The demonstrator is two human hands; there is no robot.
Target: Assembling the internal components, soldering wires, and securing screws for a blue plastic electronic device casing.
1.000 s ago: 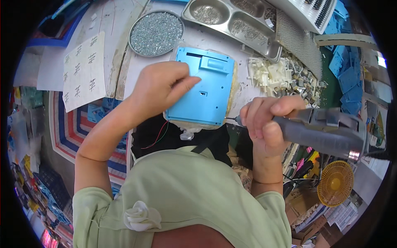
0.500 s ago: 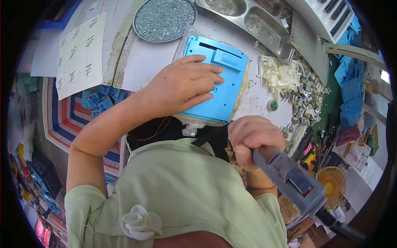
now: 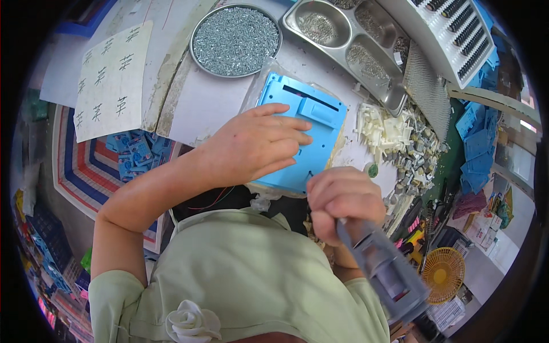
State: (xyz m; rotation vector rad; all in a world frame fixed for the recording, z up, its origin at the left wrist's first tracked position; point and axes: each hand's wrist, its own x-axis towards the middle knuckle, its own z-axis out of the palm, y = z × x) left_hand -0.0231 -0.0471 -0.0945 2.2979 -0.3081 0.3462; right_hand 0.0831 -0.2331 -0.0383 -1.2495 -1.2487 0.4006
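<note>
A flat blue plastic housing [image 3: 321, 136] with a long slot and small holes lies on a pad wrapped in clear plastic on the worktable. My left hand [image 3: 251, 143] rests flat on its left part, fingers stretched out towards the middle. At the panel's near right corner, my right hand [image 3: 347, 200] is closed round a grey electric screwdriver [image 3: 384, 268]. The tool's rear end slants towards the lower right and is slightly blurred. My fist hides its tip, so I cannot tell whether it touches the panel.
A round metal dish [image 3: 235, 41] of screws stands beyond the panel, beside a steel compartment tray [image 3: 394, 97] of small parts. White plastic pieces [image 3: 380, 128] and metal parts [image 3: 414, 163] are heaped on the right. A striped bin [image 3: 86, 177] with blue pieces stands left.
The whole view has shifted, so the table's things appear lower. The screwdriver's rear end has swung left and down. My left hand keeps its place on the housing.
</note>
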